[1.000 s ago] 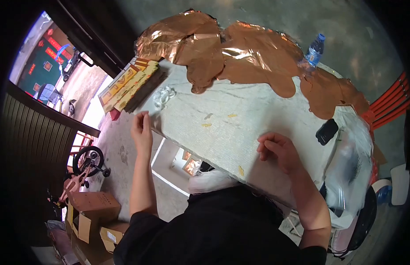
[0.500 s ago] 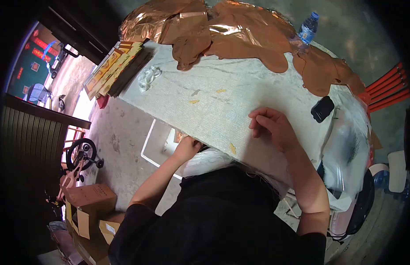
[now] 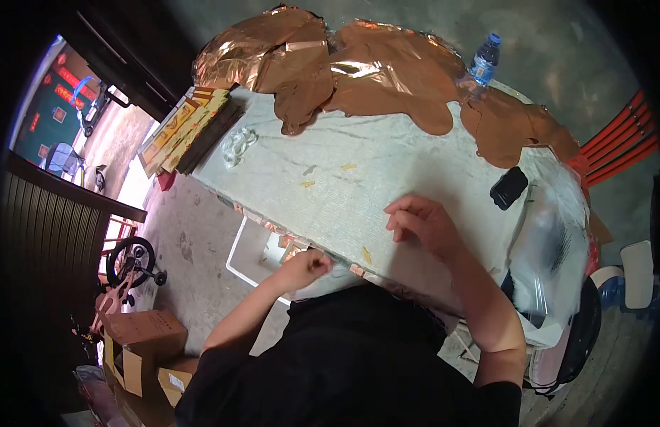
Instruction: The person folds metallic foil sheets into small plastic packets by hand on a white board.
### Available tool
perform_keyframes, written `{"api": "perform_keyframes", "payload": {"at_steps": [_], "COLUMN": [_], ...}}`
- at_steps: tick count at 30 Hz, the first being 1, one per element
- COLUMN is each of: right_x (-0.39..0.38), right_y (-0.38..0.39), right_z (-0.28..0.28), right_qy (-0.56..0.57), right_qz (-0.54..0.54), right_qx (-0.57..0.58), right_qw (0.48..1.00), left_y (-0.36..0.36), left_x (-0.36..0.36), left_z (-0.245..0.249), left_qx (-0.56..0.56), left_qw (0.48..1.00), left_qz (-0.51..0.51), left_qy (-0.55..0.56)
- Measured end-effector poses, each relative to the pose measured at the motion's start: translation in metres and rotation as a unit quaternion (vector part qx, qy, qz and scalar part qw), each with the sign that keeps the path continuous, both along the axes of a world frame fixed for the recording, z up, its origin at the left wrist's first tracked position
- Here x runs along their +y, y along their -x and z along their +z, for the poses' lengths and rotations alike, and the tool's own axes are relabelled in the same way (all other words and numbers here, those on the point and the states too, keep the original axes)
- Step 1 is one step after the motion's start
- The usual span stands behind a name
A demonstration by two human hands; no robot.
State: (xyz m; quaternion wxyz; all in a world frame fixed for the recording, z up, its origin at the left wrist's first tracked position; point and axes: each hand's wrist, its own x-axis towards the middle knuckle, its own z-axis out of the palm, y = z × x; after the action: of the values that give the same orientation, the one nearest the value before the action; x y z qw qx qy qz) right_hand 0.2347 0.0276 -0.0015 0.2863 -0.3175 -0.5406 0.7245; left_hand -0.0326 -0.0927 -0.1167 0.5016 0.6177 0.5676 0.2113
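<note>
My left hand [image 3: 305,271] is at the near edge of the white-covered table [image 3: 273,192], with its fingers curled together. Whatever it may hold is too small or hidden. Above the tabletop hovers my right hand [image 3: 424,225], its fingers bent but apart, with nothing visible in them. Between the two hands, close to the edge, lies a small yellow scrap [image 3: 366,254]. Farther up are another yellow scrap [image 3: 307,184] and a grey scrap [image 3: 308,170]. Below the left hand, a white bin [image 3: 235,250] with some paper-like pieces inside is partly covered by the table and arm.
Copper-coloured foil sheets [image 3: 387,78] cover the far side. A water bottle [image 3: 486,60] stands there. Printed cardboard pieces [image 3: 187,132] and a white coil [image 3: 237,146] lie left; a black object [image 3: 509,188] and a plastic-wrapped bundle [image 3: 550,235] lie right. Cardboard boxes [image 3: 148,329] stand on the floor.
My left hand has come up from beneath the table's edge, and its curled fingers now show. My right hand shifts slightly left and nearer to me in view. The camera view has tilted a little.
</note>
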Motion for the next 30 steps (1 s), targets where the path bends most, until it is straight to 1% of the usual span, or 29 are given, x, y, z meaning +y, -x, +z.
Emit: {"api": "perform_keyframes", "payload": {"at_steps": [1, 2, 3, 5, 6, 7, 8, 9, 10, 11, 12, 13, 14, 15, 16, 17, 18, 19, 20, 21, 22, 23, 24, 25, 26, 27, 28, 29, 30], "right_x": [-0.003, -0.006, -0.012, -0.026, -0.033, -0.041, -0.045, -0.042, -0.039, -0.037, -0.035, -0.031, -0.025, -0.019, -0.012, -0.008, -0.003, 0.004, 0.008, 0.012, 0.014, 0.014, 0.016, 0.018, 0.02, 0.02, 0.017, 0.012, 0.008], "right_y": [0.002, 0.005, 0.009, 0.019, 0.025, 0.03, 0.033, 0.034, 0.035, 0.033, 0.032, 0.031, 0.027, 0.021, 0.012, 0.005, -0.009, -0.023, -0.038, -0.054, -0.068, -0.08, -0.09, -0.101, -0.11, -0.114, -0.113, -0.111, -0.11], "right_z": [0.001, 0.003, 0.007, 0.02, 0.027, 0.034, 0.038, 0.04, 0.048, 0.061, 0.069, 0.07, 0.08, 0.093, 0.102, 0.11, 0.114, 0.113, 0.114, 0.111, 0.11, 0.109, 0.107, 0.104, 0.102, 0.1, 0.099, 0.099, 0.099], "right_qy": [-0.031, -0.063, -0.068, -0.097, -0.102, -0.071, -0.04, -0.072, -0.077, -0.096, -0.114, -0.126, -0.148, -0.169, -0.16, -0.158, -0.182, -0.186, -0.19, -0.189, -0.182, -0.194, -0.207, -0.203, -0.209, -0.216, -0.212, -0.217, -0.222], "right_qz": [0.022, 0.044, 0.047, 0.125, 0.129, 0.177, 0.224, 0.274, 0.275, 0.233, 0.19, 0.132, 0.077, 0.023, -0.012, -0.083, -0.125, -0.166, -0.177, -0.163, -0.164, -0.182, -0.199, -0.201, -0.196, -0.191, -0.192, -0.201, -0.21], "right_qx": [-0.027, -0.054, -0.054, -0.07, -0.071, -0.054, -0.037, -0.048, -0.049, -0.059, -0.068, 0.024, 0.023, 0.022, 0.071, 0.104, 0.123, 0.16, 0.176, 0.212, 0.21, 0.229, 0.248, 0.248, 0.247, 0.246, 0.246, 0.22, 0.192], "right_qw": [0.999, 0.996, 0.995, 0.985, 0.984, 0.98, 0.973, 0.958, 0.957, 0.966, 0.973, 0.983, 0.986, 0.985, 0.984, 0.978, 0.968, 0.955, 0.95, 0.945, 0.946, 0.936, 0.925, 0.926, 0.926, 0.925, 0.926, 0.93, 0.933], "left_y": [-0.005, -0.01, -0.014, -0.019, -0.021, -0.023, -0.025, -0.028, -0.034, -0.052, -0.067, -0.081, -0.087, -0.087, -0.087, -0.087, -0.082, -0.071, -0.055, -0.033, -0.004, 0.023, 0.048, 0.073, 0.093, 0.116, 0.129, 0.15, 0.166], "left_x": [-0.007, -0.009, -0.009, -0.009, -0.008, -0.005, 0.001, 0.009, 0.015, 0.022, 0.026, 0.028, 0.028, 0.027, 0.026, 0.024, 0.025, 0.028, 0.032, 0.036, 0.039, 0.039, 0.036, 0.033, 0.034, 0.032, 0.028, 0.027, 0.026], "left_z": [0.032, 0.061, 0.089, 0.127, 0.141, 0.148, 0.15, 0.153, 0.155, 0.156, 0.16, 0.166, 0.17, 0.165, 0.157, 0.152, 0.156, 0.165, 0.171, 0.171, 0.172, 0.176, 0.183, 0.188, 0.187, 0.193, 0.199, 0.197, 0.196], "left_qx": [-0.109, -0.109, -0.112, -0.115, -0.123, -0.131, -0.13, -0.136, -0.141, -0.307, -0.308, -0.427, -0.535, -0.537, -0.549, -0.556, -0.558, -0.46, -0.352, -0.321, -0.286, -0.342, -0.341, -0.368, -0.449, -0.509, -0.577, -0.606, -0.642], "left_qw": [0.994, 0.994, 0.994, 0.992, 0.986, 0.976, 0.975, 0.964, 0.949, 0.911, 0.909, 0.888, 0.842, 0.84, 0.835, 0.822, 0.821, 0.885, 0.932, 0.943, 0.95, 0.929, 0.923, 0.905, 0.859, 0.832, 0.774, 0.754, 0.722], "left_qz": [0.005, 0.006, 0.003, 0.005, 0.011, 0.016, 0.018, 0.061, 0.104, 0.142, 0.141, 0.108, 0.071, 0.071, -0.003, -0.078, -0.075, -0.004, 0.066, 0.092, 0.116, 0.111, 0.152, 0.176, 0.176, 0.16, 0.217, 0.201, 0.204], "left_qy": [0.016, 0.012, -0.017, -0.051, -0.114, -0.176, -0.181, -0.221, -0.262, -0.238, -0.242, -0.135, -0.026, -0.03, 0.033, 0.096, 0.095, 0.071, 0.048, -0.003, -0.052, -0.084, -0.092, -0.123, -0.171, -0.153, -0.142, -0.155, -0.159]}}
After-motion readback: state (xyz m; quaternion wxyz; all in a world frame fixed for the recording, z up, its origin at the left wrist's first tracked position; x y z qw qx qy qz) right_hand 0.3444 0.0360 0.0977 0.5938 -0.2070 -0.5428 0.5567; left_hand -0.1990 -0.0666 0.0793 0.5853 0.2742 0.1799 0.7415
